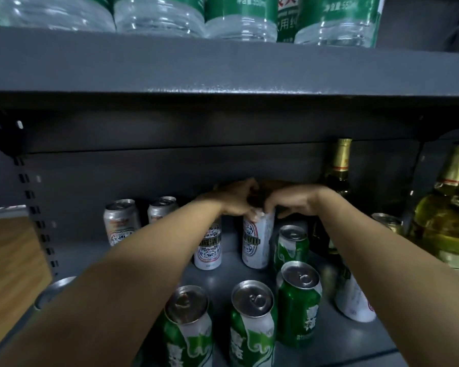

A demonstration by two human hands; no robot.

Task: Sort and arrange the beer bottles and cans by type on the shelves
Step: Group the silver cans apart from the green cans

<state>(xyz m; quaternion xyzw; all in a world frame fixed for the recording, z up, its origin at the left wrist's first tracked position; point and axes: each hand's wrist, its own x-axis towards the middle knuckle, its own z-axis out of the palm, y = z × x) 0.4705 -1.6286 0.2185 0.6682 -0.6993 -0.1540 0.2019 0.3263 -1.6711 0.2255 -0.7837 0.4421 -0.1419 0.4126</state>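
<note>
On the dark grey metal shelf point(133, 255) | head view: left hand point(236, 198) and right hand point(293, 203) both grip the top of 1 white patterned beer can point(257, 245) | 4 green-and-white beer cans point(252, 324) in front | risk: forearms knocking them over on withdrawal.

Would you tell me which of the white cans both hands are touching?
The right-hand white can of the centre pair; left hand and right hand meet at its top.
</note>
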